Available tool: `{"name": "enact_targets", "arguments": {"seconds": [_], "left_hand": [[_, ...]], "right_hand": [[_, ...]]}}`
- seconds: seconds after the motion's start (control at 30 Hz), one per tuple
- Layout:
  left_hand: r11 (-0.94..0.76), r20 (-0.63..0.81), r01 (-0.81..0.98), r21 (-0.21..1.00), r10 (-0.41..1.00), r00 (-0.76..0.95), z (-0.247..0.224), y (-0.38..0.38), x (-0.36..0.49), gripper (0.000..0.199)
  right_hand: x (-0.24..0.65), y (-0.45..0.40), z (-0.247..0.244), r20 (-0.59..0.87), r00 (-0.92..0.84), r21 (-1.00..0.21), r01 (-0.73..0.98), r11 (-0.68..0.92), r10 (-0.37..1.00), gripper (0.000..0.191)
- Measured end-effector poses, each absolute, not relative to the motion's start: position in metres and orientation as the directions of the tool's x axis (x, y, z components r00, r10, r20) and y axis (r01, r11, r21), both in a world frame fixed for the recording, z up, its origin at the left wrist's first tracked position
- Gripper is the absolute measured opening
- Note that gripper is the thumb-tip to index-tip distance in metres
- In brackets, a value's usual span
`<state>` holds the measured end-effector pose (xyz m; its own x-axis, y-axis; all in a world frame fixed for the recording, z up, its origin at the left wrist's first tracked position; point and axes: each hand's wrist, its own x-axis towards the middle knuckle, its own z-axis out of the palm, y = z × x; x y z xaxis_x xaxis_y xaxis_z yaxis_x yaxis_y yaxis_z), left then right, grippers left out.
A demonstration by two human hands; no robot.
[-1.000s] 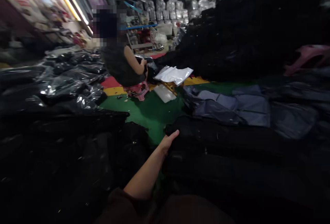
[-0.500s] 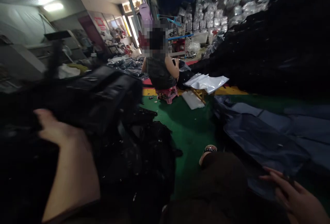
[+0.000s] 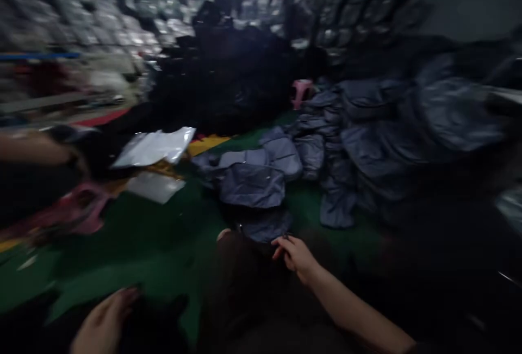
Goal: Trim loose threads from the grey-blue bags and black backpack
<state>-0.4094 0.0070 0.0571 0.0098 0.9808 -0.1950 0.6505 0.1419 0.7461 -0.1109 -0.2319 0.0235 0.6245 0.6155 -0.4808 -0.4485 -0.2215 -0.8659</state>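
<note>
My left hand (image 3: 104, 318) is low at the left, over black material (image 3: 163, 316) whose kind I cannot make out. Motion smears its fingers, so any grip is unclear. My right hand (image 3: 297, 256) is above my dark trouser leg (image 3: 244, 289), fingers curled together. A small dark item seems to sit at its fingertips, too small to name. Just beyond that hand lies a blue-grey backpack (image 3: 253, 185) on the green floor (image 3: 142, 256). Whether the hand touches it is unclear.
More blue-grey bags (image 3: 367, 125) are heaped to the right. A large black pile (image 3: 244, 71) rises behind. White plastic sheets (image 3: 155, 147) lie left of centre. A person's arm (image 3: 32, 150) and a pink stool (image 3: 87, 207) are at the left.
The view has swung right, bringing the blue-grey bags to the middle. My left hand has come away from the high black bags and is now lower. My right hand stays near the blue-grey backpack.
</note>
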Motion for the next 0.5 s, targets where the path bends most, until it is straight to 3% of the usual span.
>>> {"name": "enact_targets", "arguments": {"seconds": [0.03, 0.1, 0.17, 0.23, 0.3, 0.5], "left_hand": [[0.054, -0.244, 0.635, 0.771, 0.945, 0.216, 0.041, 0.010, -0.363, 0.026], [-0.171, -0.294, 0.574, 0.801, 0.723, 0.625, 0.021, 0.003, -0.276, 0.031], [-0.357, -0.267, 0.440, 0.824, 0.439, 0.858, 0.013, -0.012, -0.201, 0.035], [-0.456, -0.224, 0.313, 0.833, 0.239, 0.945, 0.009, -0.026, -0.139, 0.034], [-0.522, -0.225, 0.260, 0.812, 0.131, 0.965, -0.004, -0.030, -0.089, 0.032], [-0.644, -0.450, 0.384, 0.661, 0.068, 0.890, -0.100, 0.003, -0.008, 0.036]], "right_hand": [[-0.099, -0.240, 0.017, -0.484, 0.665, -0.865, -0.462, -0.196, 0.568, 0.039], [-0.075, -0.258, 0.003, -0.494, 0.737, -0.862, -0.484, -0.150, 0.462, 0.041], [-0.048, -0.275, -0.009, -0.505, 0.792, -0.860, -0.493, -0.128, 0.344, 0.042], [-0.017, -0.285, -0.020, -0.511, 0.827, -0.860, -0.493, -0.134, 0.233, 0.041], [0.020, -0.282, -0.033, -0.511, 0.846, -0.857, -0.489, -0.162, 0.153, 0.039], [0.147, -0.195, -0.108, -0.599, 0.795, -0.772, -0.539, -0.337, 0.100, 0.034]]}}
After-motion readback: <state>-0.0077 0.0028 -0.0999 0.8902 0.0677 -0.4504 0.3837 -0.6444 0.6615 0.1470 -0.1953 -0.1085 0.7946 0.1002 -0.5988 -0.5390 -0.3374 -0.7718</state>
